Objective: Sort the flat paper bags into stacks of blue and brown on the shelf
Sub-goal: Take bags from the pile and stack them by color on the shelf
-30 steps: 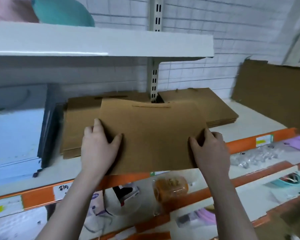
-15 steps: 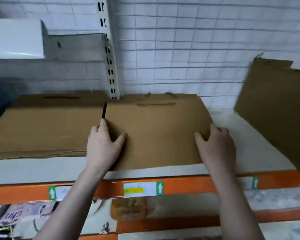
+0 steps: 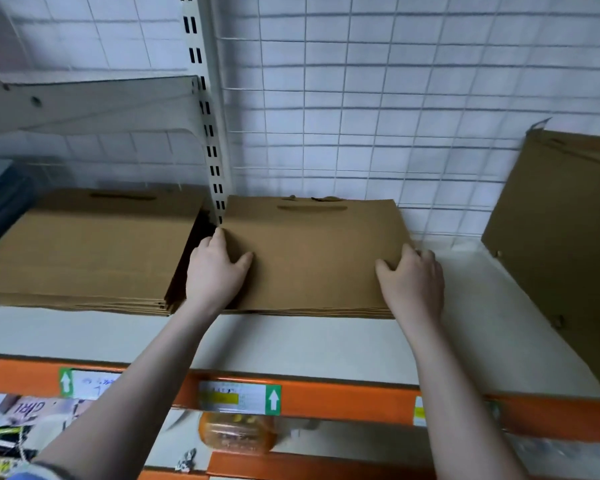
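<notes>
White wire grid backs a white shelf with an orange front rail. One slotted metal upright runs up the grid, and one shelf bracket sticks out to its left.

Two stacks of flat brown paper bags lie on the shelf, side by side and nearly touching, with a dark gap between them. The left stack is wide, with one handle slot showing near its back edge. The middle stack sits right of the upright and just in front of the grid, also with one handle slot on its top bag. One more brown sheet or bag leans upright at the far right, well apart from the stacks. No blue bag is clearly seen; a dark object at the far left edge is too cut off to name.

Both hands are on the middle stack. The left hand holds its left edge, thumb spread out across the top bag, fingers wrapped down the side into the gap. The right hand holds the right edge the same way, thumb on top, fingers curled over the side.

Three labels are stuck on the rail, two with a clear green arrow. Below it sits one orange tub, blurred.
</notes>
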### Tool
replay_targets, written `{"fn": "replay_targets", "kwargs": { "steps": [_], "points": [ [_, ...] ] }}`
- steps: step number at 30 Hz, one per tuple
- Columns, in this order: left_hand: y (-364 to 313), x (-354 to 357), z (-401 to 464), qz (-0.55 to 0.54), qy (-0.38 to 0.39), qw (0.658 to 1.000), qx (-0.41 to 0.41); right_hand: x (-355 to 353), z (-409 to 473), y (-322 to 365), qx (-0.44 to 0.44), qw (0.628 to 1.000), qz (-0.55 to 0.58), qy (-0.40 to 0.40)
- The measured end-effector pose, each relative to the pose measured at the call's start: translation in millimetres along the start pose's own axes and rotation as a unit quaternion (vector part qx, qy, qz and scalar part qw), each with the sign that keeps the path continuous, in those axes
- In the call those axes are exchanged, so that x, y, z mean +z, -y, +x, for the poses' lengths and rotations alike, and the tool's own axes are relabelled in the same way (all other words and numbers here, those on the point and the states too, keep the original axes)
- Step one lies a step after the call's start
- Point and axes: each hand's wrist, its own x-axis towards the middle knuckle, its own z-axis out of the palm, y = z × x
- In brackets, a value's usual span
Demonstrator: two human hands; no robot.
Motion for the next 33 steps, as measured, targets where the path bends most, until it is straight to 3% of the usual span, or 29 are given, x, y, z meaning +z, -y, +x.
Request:
{"fn": "replay_targets", "kwargs": {
  "steps": [16, 23, 33],
  "points": [
    [3, 31, 34, -0.014, 0.028, 1.0, -0.002, 32, 36, 0, -0.007, 1.0, -0.022, -0.006],
    [-1, 39, 29, 0.036, 0.025, 0.999, -0.005, 36, 36, -6, -0.01, 0.998, -0.059, 0.001],
    [-8, 35, 16, 0.096, -0.063, 0.991, 0.072, 29, 18, 7, -0.092, 0.992, -0.062, -0.052]
  ]
}}
